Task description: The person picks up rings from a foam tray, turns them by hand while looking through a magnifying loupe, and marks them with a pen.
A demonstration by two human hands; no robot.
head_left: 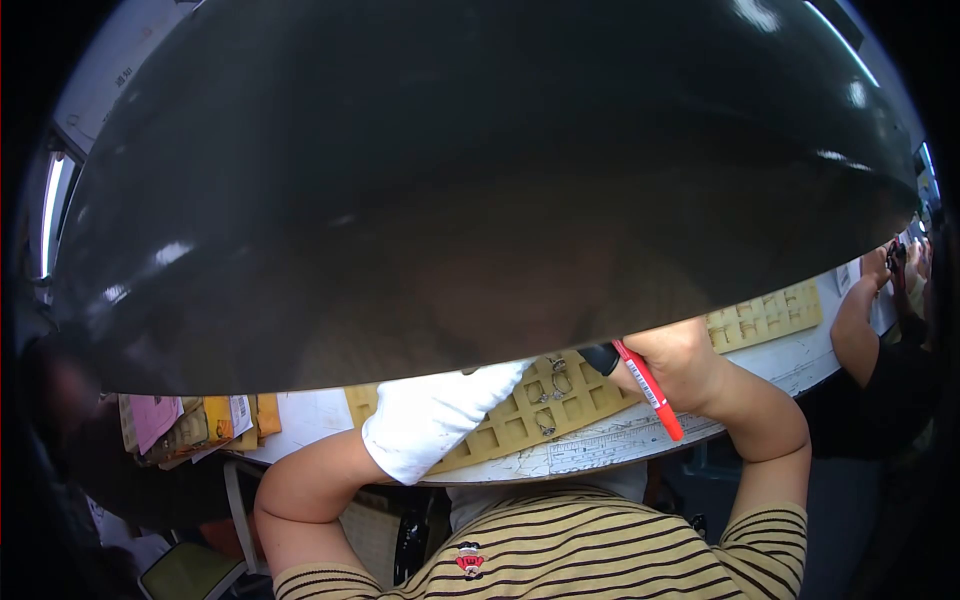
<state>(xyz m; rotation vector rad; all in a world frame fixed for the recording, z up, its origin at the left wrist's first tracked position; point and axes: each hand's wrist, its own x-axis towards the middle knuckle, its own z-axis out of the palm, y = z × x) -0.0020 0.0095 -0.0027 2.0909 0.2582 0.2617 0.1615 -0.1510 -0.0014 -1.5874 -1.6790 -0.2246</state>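
Observation:
My left hand point(440, 410) wears a white glove and reaches over a yellow tray point(510, 432) with square compartments. Its fingers are hidden beneath the large dark shade. Rings point(548, 392) with metal bands lie in some compartments, just right of the glove. My bare right hand point(675, 360) is closed, with a red marker point(650, 390) lying across it, its red end slanting down toward me. A black rounded piece point(600, 358) shows beside the right fingers; I cannot tell what it belongs to. The right fingertips are partly covered by the shade.
A big dark shade point(450, 200) blocks most of the upper view. Another yellow compartment tray point(765, 318) lies on the white table point(310, 420) at right. Papers and packets point(190, 425) are stacked at left. A co-worker's arm point(857, 325) is at far right.

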